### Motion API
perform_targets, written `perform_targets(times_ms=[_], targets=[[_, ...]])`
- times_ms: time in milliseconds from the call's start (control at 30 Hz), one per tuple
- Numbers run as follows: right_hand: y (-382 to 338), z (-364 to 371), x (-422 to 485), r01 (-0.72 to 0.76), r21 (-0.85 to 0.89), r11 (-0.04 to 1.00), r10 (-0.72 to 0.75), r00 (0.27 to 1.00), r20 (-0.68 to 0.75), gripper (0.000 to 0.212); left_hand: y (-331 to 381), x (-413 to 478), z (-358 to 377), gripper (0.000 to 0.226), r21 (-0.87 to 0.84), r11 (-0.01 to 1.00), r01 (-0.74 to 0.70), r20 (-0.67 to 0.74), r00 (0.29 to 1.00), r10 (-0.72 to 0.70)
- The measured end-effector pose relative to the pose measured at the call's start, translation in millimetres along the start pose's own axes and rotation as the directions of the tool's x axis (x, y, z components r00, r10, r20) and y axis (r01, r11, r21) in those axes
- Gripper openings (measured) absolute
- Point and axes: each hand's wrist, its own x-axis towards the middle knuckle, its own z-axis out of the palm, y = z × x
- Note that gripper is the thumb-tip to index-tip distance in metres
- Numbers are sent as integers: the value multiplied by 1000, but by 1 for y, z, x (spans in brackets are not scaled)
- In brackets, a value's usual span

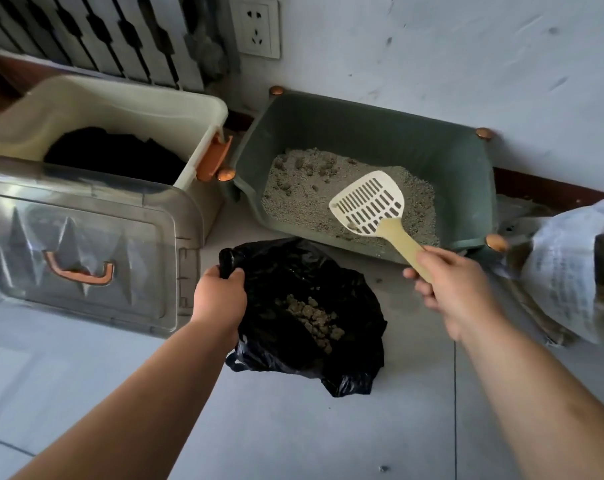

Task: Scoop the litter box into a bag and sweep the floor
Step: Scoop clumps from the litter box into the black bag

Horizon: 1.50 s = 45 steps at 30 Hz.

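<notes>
Cream plastic fills the right hand, whose fingers wrap the handle of a slotted scoop held over the grey litter in the green litter box. Left hand grips a bunched edge of the black bag — open on the floor just before the box, clumps lying inside.

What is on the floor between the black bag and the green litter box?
Nothing much: in the head view only a narrow strip of bare grey floor separates the black bag from the green litter box.
</notes>
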Motion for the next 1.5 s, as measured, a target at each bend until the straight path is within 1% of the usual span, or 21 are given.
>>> perform_targets(times_ms=[67,200,367,500,600,733,833,967,1067,1200,1400,1500], targets=[[-11,14,20,-58,0,998,58,998,19,14,-2,1,-4,14,41,999,7,-7,1000,-7],[-24,37,57,-168,10,986,167,984,54,17,-9,-1,-12,16,120,992,49,13,999,-51],[-29,57,84,-259,-94,961,269,955,122,17,-20,3,-26,19,175,978,113,33,992,-121],[-23,80,96,-311,-37,950,313,931,187,18,-22,3,-34,20,198,966,166,56,982,-180],[-15,101,106,-381,70,922,353,900,257,15,-22,1,-39,19,204,961,188,76,975,-207],[-10,128,119,-419,164,893,359,884,301,21,-22,-1,-45,18,202,960,196,73,974,-215],[-5,141,129,-440,235,867,365,881,301,19,-22,-3,-49,19,188,962,197,64,975,-212],[3,146,134,-405,275,872,328,900,286,18,-23,-3,-53,18,162,961,224,57,970,-236],[5,145,135,-380,297,876,293,909,297,15,-24,-4,-54,19,147,961,233,55,969,-243],[4,141,136,-394,322,861,292,901,322,14,-24,-5,-56,20,140,961,240,58,967,-250],[8,127,131,-422,341,840,302,886,352,12,-14,-8,-55,20,134,961,241,97,962,-254],[12,112,124,-395,351,849,275,898,344,13,-7,-13,-56,20,130,964,232,117,962,-248]])
